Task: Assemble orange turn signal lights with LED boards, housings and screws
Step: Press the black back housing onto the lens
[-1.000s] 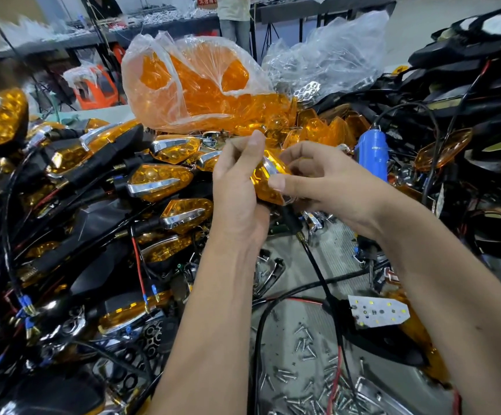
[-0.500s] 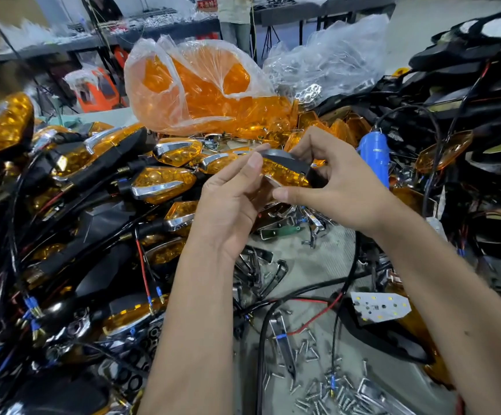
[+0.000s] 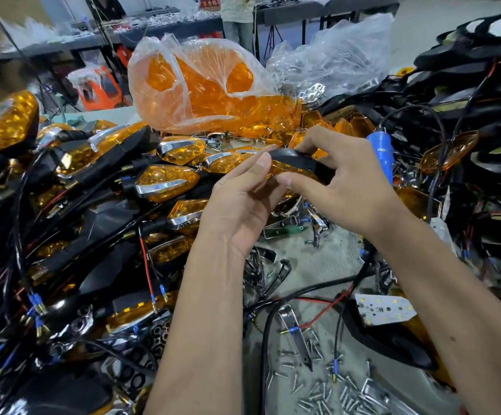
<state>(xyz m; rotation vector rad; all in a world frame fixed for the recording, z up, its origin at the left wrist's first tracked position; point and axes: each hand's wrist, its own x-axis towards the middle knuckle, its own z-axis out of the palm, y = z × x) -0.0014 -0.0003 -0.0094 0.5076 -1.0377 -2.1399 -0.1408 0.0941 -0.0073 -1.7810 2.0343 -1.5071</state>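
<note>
Holding one turn signal light (image 3: pixel 295 164) between both hands above the bench, we note its black housing faces up and toward the camera, with the orange lens showing along the lower edge. The right hand (image 3: pixel 348 187) grips the unit from the right, fingers curled over the top of the housing and thumb pressed under the lens. The left hand (image 3: pixel 243 202) meets it from the left, thumb tip resting on the housing's left end, remaining fingers folded behind the light; how firmly they clasp it we cannot tell.

Bench layout: a pile of finished lights (image 3: pixel 165 182) with chrome trim and black stalks lies to the left, wires tangled across it. Behind the hands sits a clear bag of orange lenses (image 3: pixel 201 94), with loose lenses spilling at its right. A blue screwdriver handle (image 3: pixel 382 154) stands just right of the right hand. Near the lower right, a white LED board (image 3: pixel 385 310) rests on a black housing (image 3: pixel 393 342), red and black leads running off to its left. Loose screws (image 3: pixel 318 393) are scattered on the grey mat (image 3: pixel 327 262) at bottom centre, beside chrome trim pieces (image 3: pixel 270 274).
</note>
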